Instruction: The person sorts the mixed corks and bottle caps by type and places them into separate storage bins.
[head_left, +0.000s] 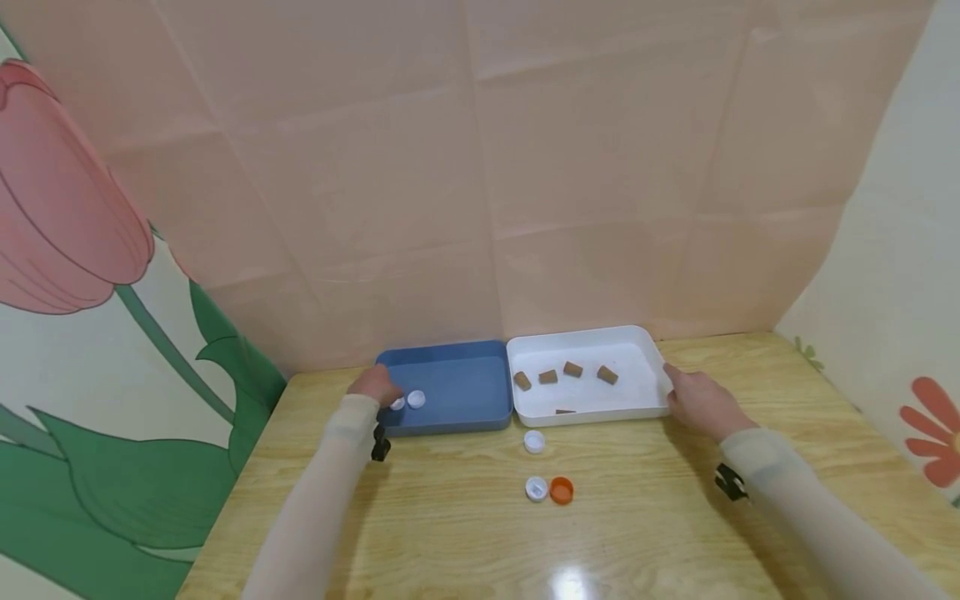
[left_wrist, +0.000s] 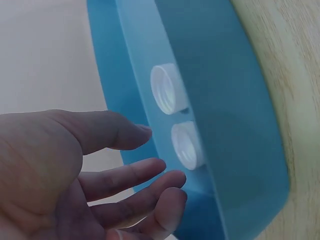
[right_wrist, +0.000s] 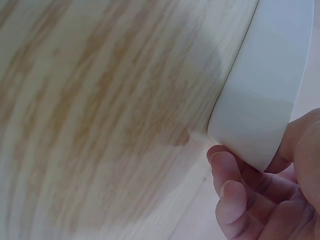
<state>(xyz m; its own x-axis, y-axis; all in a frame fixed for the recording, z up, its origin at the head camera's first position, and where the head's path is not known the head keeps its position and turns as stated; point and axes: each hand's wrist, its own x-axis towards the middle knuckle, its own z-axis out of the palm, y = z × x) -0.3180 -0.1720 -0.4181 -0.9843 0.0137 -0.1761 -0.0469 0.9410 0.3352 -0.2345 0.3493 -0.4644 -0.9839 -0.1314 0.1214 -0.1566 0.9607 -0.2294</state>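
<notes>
Over the left end of the blue tray (head_left: 465,392), my left hand (head_left: 375,385) holds nothing, its thumb apart from the loosely bent fingers. Two white bottle caps (head_left: 416,399) lie in that tray close to this hand; the left wrist view shows them beyond the fingertips (left_wrist: 175,177). At the right end of the white tray (head_left: 637,392), my right hand (head_left: 703,403) pinches the wall. In the right wrist view the thumb lies over the rim and the fingers (right_wrist: 227,167) are outside, by the bottom corner. Several short brown cork-like pieces (head_left: 573,369) lie scattered in the white tray.
In front of the trays on the wooden table (head_left: 450,517) lie a white cap (head_left: 534,442), another white cap (head_left: 536,488) and an orange cap (head_left: 562,490) beside it. Both trays stand side by side against a pink sheet (head_left: 600,167) at the back.
</notes>
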